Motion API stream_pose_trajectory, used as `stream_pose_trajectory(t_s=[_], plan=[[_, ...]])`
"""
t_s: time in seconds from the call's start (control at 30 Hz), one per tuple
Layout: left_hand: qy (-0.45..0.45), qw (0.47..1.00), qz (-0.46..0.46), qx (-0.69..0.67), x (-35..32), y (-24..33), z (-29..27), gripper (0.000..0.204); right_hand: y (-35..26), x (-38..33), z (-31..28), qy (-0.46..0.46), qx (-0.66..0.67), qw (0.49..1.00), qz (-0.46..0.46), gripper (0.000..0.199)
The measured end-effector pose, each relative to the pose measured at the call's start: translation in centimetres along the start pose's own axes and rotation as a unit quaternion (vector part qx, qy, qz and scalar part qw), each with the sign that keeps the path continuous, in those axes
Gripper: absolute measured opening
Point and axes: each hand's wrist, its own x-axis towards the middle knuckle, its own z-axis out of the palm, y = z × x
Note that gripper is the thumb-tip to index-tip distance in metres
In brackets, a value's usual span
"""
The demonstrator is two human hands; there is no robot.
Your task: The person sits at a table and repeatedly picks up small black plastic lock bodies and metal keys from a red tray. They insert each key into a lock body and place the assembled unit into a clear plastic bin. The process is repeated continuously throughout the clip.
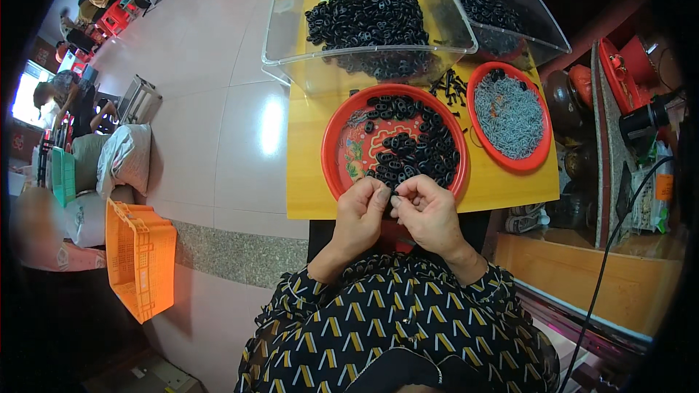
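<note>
My left hand (360,212) and my right hand (429,217) meet at the near rim of a red round tray (331,153). Fingertips of both pinch a small black piece (392,195), mostly hidden by the fingers; it looks like the black plastic parts in the tray. Those oval black parts with holes (437,147) lie in a loose heap over the tray's right side and middle. A few small silver screws (357,118) rest at its upper left. To the right stands a second red tray (480,147), filled with silver screws (510,120).
Behind the trays, a clear plastic bin (371,54) holds many black parts; another clear bin (524,40) stands beside it. Loose black pieces (453,87) lie on the yellow table (306,175). An orange crate (156,262) and white sacks (125,156) stand left. A black cable (615,236) hangs right.
</note>
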Motion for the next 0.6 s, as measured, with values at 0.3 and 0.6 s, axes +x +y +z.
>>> stream_pose_trajectory(t_s=[0.3,0.6], plan=[[-0.020,0.999,-0.002,0.044,0.3,0.4,0.5,0.019,0.2,0.7,-0.7,-0.015,0.079,0.996,0.049,0.005],[-0.021,0.990,-0.081,-0.110,0.7,0.5,-0.7,0.018,0.0,0.8,-1.9,-0.006,0.120,0.989,0.089,0.008]])
